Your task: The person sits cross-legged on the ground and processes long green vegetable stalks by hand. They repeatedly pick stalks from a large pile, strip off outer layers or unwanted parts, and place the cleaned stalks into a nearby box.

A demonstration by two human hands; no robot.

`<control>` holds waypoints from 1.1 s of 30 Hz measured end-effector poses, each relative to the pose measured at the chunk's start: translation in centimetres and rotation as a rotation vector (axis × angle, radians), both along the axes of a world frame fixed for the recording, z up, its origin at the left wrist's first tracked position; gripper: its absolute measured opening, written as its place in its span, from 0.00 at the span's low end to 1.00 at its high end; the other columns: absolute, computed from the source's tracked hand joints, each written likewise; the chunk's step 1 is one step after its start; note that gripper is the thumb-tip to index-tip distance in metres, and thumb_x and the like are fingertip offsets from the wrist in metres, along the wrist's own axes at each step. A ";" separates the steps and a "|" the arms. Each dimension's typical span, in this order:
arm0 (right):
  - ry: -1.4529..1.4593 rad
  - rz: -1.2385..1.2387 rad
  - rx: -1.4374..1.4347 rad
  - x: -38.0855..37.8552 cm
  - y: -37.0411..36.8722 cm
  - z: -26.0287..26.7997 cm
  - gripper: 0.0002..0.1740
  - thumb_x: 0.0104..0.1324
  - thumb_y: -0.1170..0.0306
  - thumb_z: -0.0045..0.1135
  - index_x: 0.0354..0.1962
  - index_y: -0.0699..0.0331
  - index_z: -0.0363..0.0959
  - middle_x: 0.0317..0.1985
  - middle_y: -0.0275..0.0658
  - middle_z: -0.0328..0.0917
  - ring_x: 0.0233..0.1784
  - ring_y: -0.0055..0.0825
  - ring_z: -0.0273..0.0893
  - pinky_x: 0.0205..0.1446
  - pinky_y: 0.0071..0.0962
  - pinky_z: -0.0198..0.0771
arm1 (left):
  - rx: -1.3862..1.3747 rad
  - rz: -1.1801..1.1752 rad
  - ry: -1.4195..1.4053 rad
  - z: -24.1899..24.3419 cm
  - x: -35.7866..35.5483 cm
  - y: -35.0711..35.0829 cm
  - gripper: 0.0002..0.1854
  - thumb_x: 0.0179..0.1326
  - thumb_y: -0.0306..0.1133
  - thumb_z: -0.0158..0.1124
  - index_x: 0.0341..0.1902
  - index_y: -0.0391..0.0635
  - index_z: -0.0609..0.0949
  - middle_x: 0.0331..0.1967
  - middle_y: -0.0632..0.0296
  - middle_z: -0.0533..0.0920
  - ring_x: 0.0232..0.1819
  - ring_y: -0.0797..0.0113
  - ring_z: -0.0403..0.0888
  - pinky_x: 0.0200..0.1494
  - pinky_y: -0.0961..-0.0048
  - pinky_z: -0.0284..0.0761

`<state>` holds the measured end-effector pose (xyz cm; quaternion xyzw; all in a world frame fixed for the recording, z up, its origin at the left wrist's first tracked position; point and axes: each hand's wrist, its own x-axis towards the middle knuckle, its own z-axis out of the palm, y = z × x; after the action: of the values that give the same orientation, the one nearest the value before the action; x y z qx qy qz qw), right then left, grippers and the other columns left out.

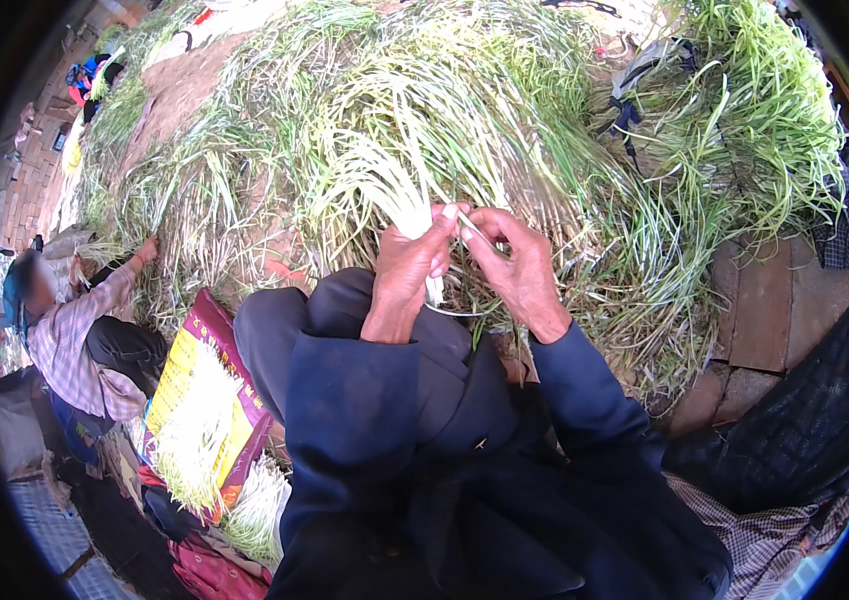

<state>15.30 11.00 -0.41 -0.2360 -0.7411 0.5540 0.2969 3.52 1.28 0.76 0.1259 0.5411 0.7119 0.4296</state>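
Note:
My left hand (411, 262) is closed around a bundle of pale green leafy stalks (387, 184), whose white ends stick out below the fist. Thumb and fingers of my right hand (511, 259) pinch a thin pale stalk (475, 225) close beside the left thumb. A thin white strand hangs in a curve below both hands; what it belongs to is unclear. Under and beyond the hands spreads a large heap of long green stalks (454, 97).
At left, bundles of pale stalks (203, 420) lie on a yellow and maroon printed sack (244, 375). A co-worker (87, 322) crouches at far left, one arm reaching to the heap. Bricks (766, 300) and dark netting (799, 420) are at right.

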 end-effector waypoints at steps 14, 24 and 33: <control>-0.046 -0.164 0.355 0.5 0.2 -0.9 0.06 0.54 0.75 0.66 0.29 0.65 0.76 0.23 0.43 0.77 0.24 0.39 0.76 0.30 0.35 0.70 | -0.128 -0.032 0.059 -0.6 0.5 0.3 0.10 0.64 0.32 0.69 0.42 0.37 0.82 0.24 0.69 0.77 0.14 0.86 0.61 0.15 0.84 0.52; -0.155 -0.209 0.569 1.4 0.4 -1.0 0.06 0.54 0.77 0.64 0.30 0.66 0.77 0.26 0.45 0.80 0.28 0.41 0.80 0.33 0.36 0.73 | -0.257 -0.018 0.179 -0.8 0.8 0.5 0.09 0.60 0.33 0.72 0.34 0.39 0.83 0.22 0.67 0.80 0.13 0.85 0.64 0.15 0.83 0.54; -0.246 -0.338 0.192 4.6 3.5 -6.1 0.07 0.58 0.78 0.62 0.35 0.64 0.81 0.26 0.36 0.82 0.25 0.23 0.75 0.29 0.27 0.70 | -0.008 0.043 -0.031 -0.1 0.2 0.1 0.10 0.62 0.32 0.70 0.39 0.41 0.79 0.27 0.66 0.80 0.13 0.87 0.60 0.14 0.84 0.53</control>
<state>19.91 14.49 -6.54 -0.3935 -0.7710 0.3902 0.3139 3.71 1.39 0.62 0.1016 0.5398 0.7205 0.4232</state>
